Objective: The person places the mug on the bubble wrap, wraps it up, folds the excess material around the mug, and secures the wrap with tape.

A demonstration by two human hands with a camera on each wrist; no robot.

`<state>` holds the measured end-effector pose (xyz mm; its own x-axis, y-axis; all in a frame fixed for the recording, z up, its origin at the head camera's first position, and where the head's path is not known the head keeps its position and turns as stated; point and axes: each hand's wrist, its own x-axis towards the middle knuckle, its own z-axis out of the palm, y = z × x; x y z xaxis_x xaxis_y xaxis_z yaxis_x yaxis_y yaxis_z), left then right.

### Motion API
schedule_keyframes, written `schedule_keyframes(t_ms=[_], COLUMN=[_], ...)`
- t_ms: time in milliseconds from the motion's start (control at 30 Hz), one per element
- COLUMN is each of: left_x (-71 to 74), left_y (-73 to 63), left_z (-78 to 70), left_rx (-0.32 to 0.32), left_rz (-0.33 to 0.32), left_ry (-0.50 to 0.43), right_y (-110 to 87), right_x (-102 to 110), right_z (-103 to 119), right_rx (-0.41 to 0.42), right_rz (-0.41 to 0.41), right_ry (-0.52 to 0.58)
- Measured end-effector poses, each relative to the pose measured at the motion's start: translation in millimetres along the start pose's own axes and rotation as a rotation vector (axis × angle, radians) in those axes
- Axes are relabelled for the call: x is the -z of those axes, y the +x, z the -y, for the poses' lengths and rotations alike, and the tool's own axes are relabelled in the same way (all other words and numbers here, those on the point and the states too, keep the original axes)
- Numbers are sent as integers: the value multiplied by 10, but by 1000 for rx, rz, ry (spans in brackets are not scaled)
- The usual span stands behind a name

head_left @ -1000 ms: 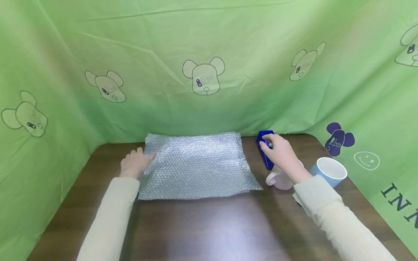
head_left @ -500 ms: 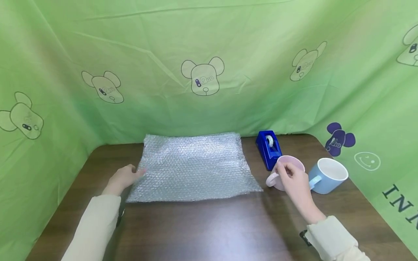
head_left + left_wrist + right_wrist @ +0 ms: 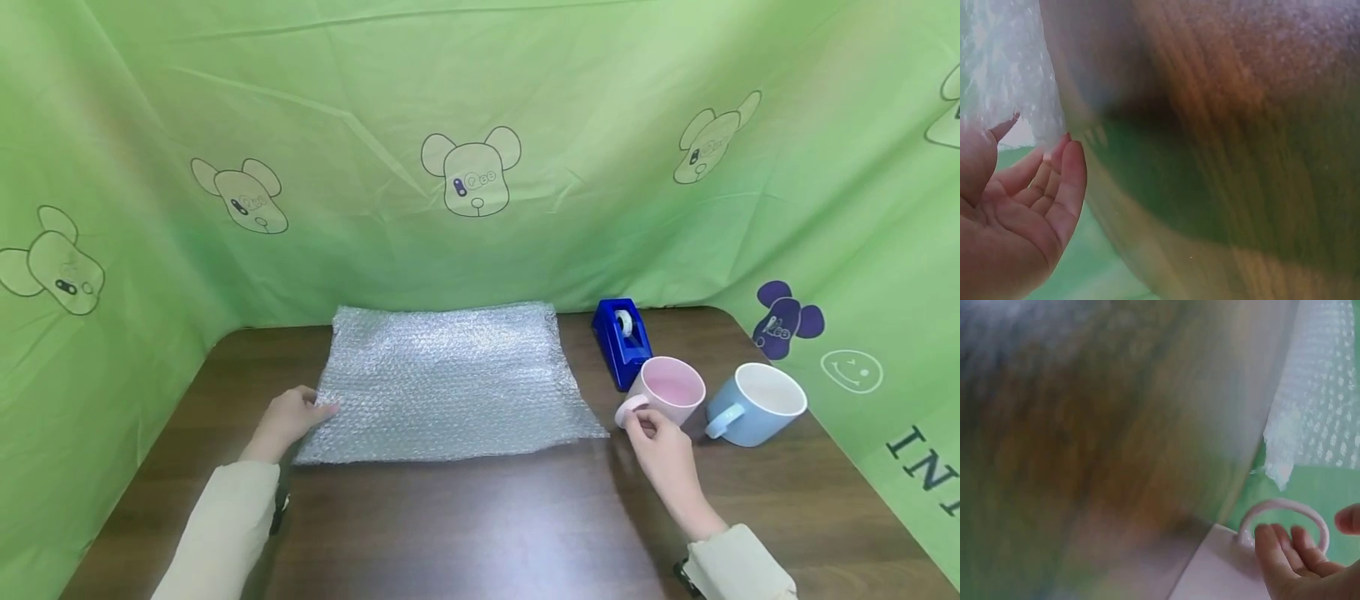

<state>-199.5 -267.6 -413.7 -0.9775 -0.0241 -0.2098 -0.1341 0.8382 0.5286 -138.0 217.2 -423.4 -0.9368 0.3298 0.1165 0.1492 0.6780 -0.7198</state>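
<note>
A sheet of bubble wrap (image 3: pixel 450 383) lies flat across the table. My left hand (image 3: pixel 288 421) is at its left edge, thumb over the wrap; in the left wrist view that hand (image 3: pixel 1022 212) shows its thumb and fingers apart, fingertips right at the wrap's edge. On the right stands a pink mug (image 3: pixel 671 383), upright, its handle pointing left. My right hand (image 3: pixel 667 458) is right at the handle. The right wrist view shows the fingers (image 3: pixel 1300 550) overlapping the handle loop (image 3: pixel 1285 505), with the thumb held apart from it.
A blue tape dispenser (image 3: pixel 622 346) stands behind the pink mug. To the right of that mug is a light blue mug (image 3: pixel 757 408), handle toward the left front. A green printed cloth (image 3: pixel 360 167) hangs behind and at both sides of the brown table (image 3: pixel 465 525).
My right hand has drawn back from the tape dispenser, over the pink mug, to its handle. My left hand has slid left and nearer along the wrap's edge; its near-left corner lies farther left.
</note>
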Motion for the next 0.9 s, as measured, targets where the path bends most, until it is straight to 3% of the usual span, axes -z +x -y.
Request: schedule_keyframes(t_ms=[133, 333, 567, 900], left_x=[-28, -52, -94, -199], left_y=[6, 4, -54, -111], left_z=[9, -15, -23, -75], left_rx=[3, 11, 28, 7], left_rz=[-38, -74, -122, -251], left_ry=[-7, -13, -55, -72], right_y=[28, 73, 137, 228], right_x=[-38, -50, -69, -81], right_z=[-10, -34, -67, -89], right_rx=[-14, -39, -11, -40], right_rz=[46, 52, 88, 77], right_ry=[55, 101, 235, 283])
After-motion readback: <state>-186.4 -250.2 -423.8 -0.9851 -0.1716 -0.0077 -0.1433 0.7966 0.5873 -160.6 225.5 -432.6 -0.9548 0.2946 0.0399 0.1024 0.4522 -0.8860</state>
